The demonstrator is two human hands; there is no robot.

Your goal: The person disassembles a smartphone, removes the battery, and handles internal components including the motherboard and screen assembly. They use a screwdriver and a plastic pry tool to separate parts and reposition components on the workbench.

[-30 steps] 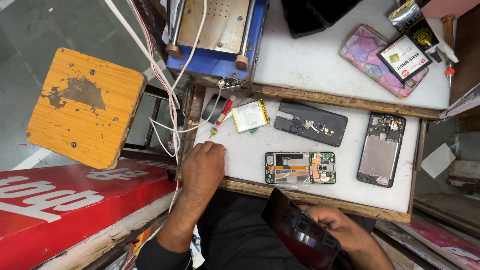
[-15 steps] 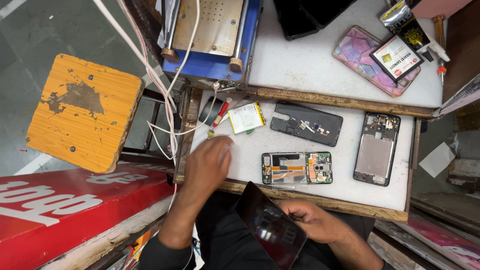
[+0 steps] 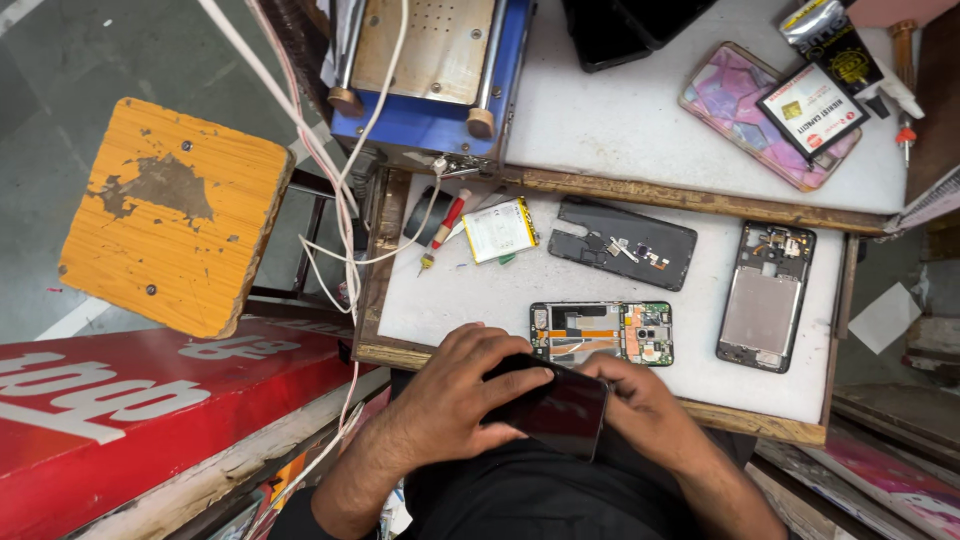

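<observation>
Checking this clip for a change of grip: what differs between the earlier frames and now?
The left hand left the tray's front edge and joined the right hand on the dark phone screen, which rose from the lap to the tray's front edge. The opened phone, back cover, frame and battery lie unmoved.

Left hand [image 3: 455, 395] moved off tabletop [image 3: 470, 290] onto dark phone panel [image 3: 555, 408]; panel raised from lap, both hands gripping, nearer opened phone board [image 3: 602, 333].

Orange stool [image 3: 175, 215], red-handled screwdriver [image 3: 446, 224], white battery [image 3: 499, 230], marbled pink phone case [image 3: 745, 105]
</observation>
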